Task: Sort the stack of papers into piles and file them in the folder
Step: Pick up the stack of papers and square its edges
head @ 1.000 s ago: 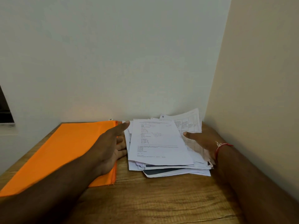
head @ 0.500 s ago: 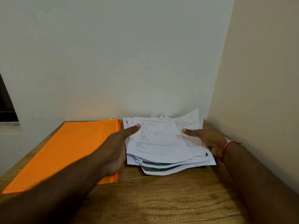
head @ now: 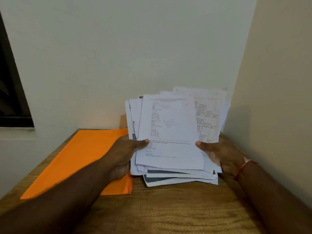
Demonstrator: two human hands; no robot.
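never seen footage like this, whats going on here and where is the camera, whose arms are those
There is no machine here: a person wears a wide-angle camera on the head, looking forward and down, so the two arms reaching in are their own. The left hand and the right hand grip a messy stack of papers by its sides, thumbs on the top sheet, its far end tilted up. An orange folder lies on the wooden table to the left, partly under the left arm. A red thread circles the right wrist.
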